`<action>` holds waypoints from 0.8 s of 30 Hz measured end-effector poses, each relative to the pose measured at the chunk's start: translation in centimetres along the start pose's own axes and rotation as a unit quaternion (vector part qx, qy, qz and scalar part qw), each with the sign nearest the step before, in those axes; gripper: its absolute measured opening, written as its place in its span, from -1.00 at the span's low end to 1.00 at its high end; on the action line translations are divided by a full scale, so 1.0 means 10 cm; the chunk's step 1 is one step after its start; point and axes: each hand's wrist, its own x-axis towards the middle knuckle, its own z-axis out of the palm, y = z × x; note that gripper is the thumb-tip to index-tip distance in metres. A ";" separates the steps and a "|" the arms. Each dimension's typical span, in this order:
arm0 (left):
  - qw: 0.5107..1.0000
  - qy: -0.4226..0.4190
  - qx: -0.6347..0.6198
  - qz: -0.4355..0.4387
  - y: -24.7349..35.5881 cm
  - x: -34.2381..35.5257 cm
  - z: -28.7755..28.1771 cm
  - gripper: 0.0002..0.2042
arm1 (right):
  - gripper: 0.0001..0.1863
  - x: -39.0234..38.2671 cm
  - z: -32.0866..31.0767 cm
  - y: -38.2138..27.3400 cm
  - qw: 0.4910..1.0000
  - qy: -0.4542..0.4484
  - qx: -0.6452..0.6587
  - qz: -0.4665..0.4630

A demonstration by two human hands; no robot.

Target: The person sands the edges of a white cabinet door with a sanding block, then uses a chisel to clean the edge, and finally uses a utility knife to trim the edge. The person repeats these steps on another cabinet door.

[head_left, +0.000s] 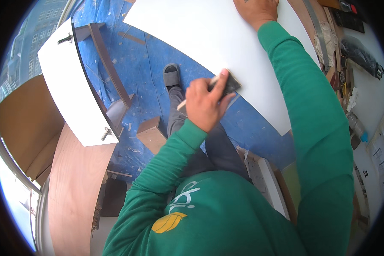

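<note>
My left hand [204, 102] is closed around a sanding block [231, 85], dark on its face, with a pale wooden end showing on the other side of the hand. The block is at the near edge of a large white panel [209, 36]; whether it touches that edge cannot be made out. Farther off, my right hand [256, 10] lies on the same panel near its right side. Its fingers run out of the picture at the top.
To the left stands a white cabinet door [74, 85] with two metal hinges, beside a curved plywood sheet [77, 187]. A blue sheet [136, 55] covers the floor, with a wooden block [152, 133] on it. Tools and a bottle [356, 127] lie along the right.
</note>
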 end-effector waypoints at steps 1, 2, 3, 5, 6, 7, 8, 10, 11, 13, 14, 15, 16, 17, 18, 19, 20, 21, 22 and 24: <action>0.999 -0.028 -0.002 0.019 0.13 -0.08 0.08 -0.21 | -0.30 0.01 0.00 0.02 1.000 0.000 0.002 0.001; 0.999 -0.018 -0.012 0.046 0.18 -0.09 0.13 -0.21 | -0.30 0.00 0.00 0.03 1.000 0.001 0.005 0.004; 0.999 -0.011 -0.009 0.038 0.14 -0.09 0.13 -0.20 | -0.29 0.00 0.00 0.04 1.000 0.002 0.008 0.006; 1.000 0.005 0.001 0.018 -0.10 -0.01 -0.01 -0.19 | -0.29 0.00 0.04 0.03 1.000 0.004 0.007 0.008; 0.999 0.043 0.009 -0.012 -0.27 0.14 -0.15 -0.17 | -0.29 -0.01 0.03 0.04 1.000 0.004 0.003 0.009; 0.996 0.081 0.020 -0.042 -0.42 0.29 -0.26 -0.15 | -0.28 0.00 0.01 0.06 1.000 0.001 0.005 0.013; 0.994 0.089 0.027 -0.050 -0.47 0.32 -0.29 -0.15 | -0.28 0.01 0.00 0.05 1.000 -0.002 0.009 0.015; 0.992 0.104 0.039 -0.064 -0.50 0.34 -0.31 -0.14 | -0.27 -0.01 -0.02 0.05 1.000 -0.012 0.010 0.020; 0.996 0.087 0.007 -0.032 -0.42 0.21 -0.18 -0.12 | -0.27 0.01 -0.03 0.05 1.000 -0.015 0.007 0.022; 0.998 0.036 -0.052 0.001 -0.12 -0.17 0.20 -0.16 | -0.27 0.00 -0.02 0.04 0.999 -0.021 0.003 0.025; 0.998 0.011 -0.054 0.013 0.08 -0.36 0.36 -0.21 | -0.27 0.00 -0.02 0.04 0.999 -0.022 0.000 0.026; 0.996 -0.025 -0.080 0.035 0.28 -0.51 0.47 -0.26 | -0.27 0.01 -0.02 0.04 0.999 -0.023 -0.004 0.024; 0.993 -0.060 -0.096 0.046 0.45 -0.71 0.60 -0.28 | -0.27 0.01 -0.02 0.01 1.000 -0.022 0.001 0.021; 0.982 -0.114 -0.134 0.065 0.54 -0.88 0.68 -0.26 | -0.26 0.00 -0.01 -0.02 1.000 -0.022 0.008 0.016; 0.969 -0.151 -0.161 0.107 0.60 -0.95 0.65 -0.23 | -0.26 0.02 -0.01 -0.01 1.000 -0.020 0.011 0.014; 0.964 -0.160 -0.174 0.118 0.61 -1.01 0.63 -0.23 | -0.26 0.03 -0.01 -0.02 1.000 -0.023 0.009 0.014; 0.958 -0.173 -0.189 0.129 0.63 -1.03 0.54 -0.23 | -0.26 0.01 -0.02 0.01 0.999 -0.028 0.003 0.017; 0.951 -0.186 -0.205 0.140 0.63 -1.02 0.47 -0.23 | -0.25 -0.01 -0.03 0.02 0.999 -0.032 -0.002 0.020; 0.951 -0.176 -0.208 0.146 0.56 -0.97 0.43 -0.21 | -0.25 -0.01 -0.04 0.04 0.999 -0.032 -0.005 0.020; 0.955 -0.147 -0.246 0.076 0.42 -0.85 0.34 -0.18 | -0.25 0.01 -0.05 0.04 0.999 -0.030 -0.008 0.023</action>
